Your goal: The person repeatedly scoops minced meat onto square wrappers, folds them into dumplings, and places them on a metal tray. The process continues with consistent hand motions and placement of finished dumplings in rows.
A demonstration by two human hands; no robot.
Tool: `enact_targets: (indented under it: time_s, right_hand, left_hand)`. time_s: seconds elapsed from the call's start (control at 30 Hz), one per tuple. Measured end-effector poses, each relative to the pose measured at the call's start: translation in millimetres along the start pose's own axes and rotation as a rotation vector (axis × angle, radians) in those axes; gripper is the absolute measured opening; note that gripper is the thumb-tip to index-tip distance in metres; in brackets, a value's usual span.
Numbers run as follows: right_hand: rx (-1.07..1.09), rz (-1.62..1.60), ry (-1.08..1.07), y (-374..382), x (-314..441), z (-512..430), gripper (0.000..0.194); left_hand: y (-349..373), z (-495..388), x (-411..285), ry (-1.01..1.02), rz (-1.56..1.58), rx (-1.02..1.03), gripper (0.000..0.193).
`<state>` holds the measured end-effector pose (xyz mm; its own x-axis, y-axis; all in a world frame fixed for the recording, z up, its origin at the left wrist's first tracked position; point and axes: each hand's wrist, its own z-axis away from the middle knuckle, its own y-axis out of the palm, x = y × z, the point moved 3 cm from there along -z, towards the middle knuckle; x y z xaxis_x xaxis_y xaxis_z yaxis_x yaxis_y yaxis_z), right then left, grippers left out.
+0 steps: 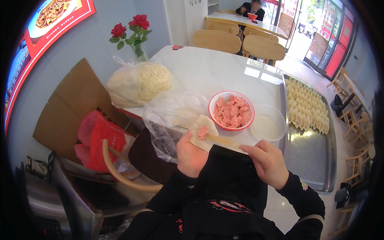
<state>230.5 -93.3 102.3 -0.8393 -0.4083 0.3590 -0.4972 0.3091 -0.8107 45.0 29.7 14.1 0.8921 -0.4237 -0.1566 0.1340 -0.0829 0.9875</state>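
Note:
On my left hand (190, 156) lies a flat dough wrapper (199, 142) with a lump of pink minced meat (203, 132) on it. My right hand (268, 162) pinches a thin wooden spatula (225, 141), slightly blurred, whose far end reaches the wrapper beside the meat. Just beyond the hands stands a white, red-rimmed bowl (211, 115) of minced meat (232, 111). Right of the bowl is a clear plastic tub (282, 132) with cloudy liquid (265, 127). A clear plastic bag (180, 105) lies left of the bowl, with wrappers partly visible inside.
Rows of folded dumplings (307, 105) fill the far part of a metal tray (309, 162) at the right. A bag of noodles (144, 81) and a vase of roses (139, 54) stand at the table's left. A wooden chair (120, 177) is near my left arm. A person (260, 13) sits farther back.

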Motion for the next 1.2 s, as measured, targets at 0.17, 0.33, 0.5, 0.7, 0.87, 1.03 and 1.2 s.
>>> enact_targets:
  time_s: [0.17,0.33,0.5,0.7,0.87,1.03,1.2]
  right_hand:
    - [0.069,0.019,-0.005,5.9,-3.4,-4.5,0.036]
    - [0.169,-0.476,0.284,0.4,-19.7,-11.5,0.024]
    - [0.210,-0.512,0.436,-5.4,-27.6,-15.0,0.020]
    - [0.151,-0.535,0.439,-13.6,-37.5,-11.8,0.020]
    - [0.015,-0.466,0.415,-21.6,-48.2,-12.7,0.021]
    - [-0.019,0.011,0.165,9.1,-49.2,-41.5,0.026]
    - [-0.139,0.212,-0.132,18.5,-19.0,-45.9,0.033]
  left_hand:
    - [4.7,6.5,6.9,0.010,-0.039,-0.198,0.046]
    - [8.6,9.1,2.9,-0.005,0.037,-0.101,0.045]
    - [4.0,13.3,10.9,-0.094,0.047,-0.038,0.045]
    - [6.4,12.3,4.8,-0.061,0.030,-0.047,0.047]
    - [11.0,8.2,-0.5,-0.021,-0.006,-0.046,0.048]
    - [14.9,4.9,5.0,-0.071,0.006,-0.068,0.050]
    - [17.7,5.3,7.9,-0.093,-0.020,-0.014,0.050]
